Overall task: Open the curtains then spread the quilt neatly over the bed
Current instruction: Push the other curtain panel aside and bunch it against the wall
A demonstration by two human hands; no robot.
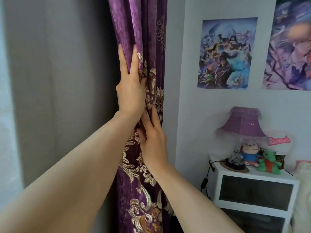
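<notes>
A purple curtain with gold embroidery hangs bunched into folds against the wall corner. My left hand is the upper one; its fingers point up and a fold of the curtain is caught between them. Just below it, my right hand lies flat on the embroidered folds with straight fingers. To the left of the purple curtain hangs a grey sheer curtain that covers the window. The bed and the quilt are out of view apart from a cream edge at the far right.
A white bedside cabinet stands at the lower right. It carries a purple lamp, a monkey doll, a green plush toy and a black cable. Two posters hang on the wall above.
</notes>
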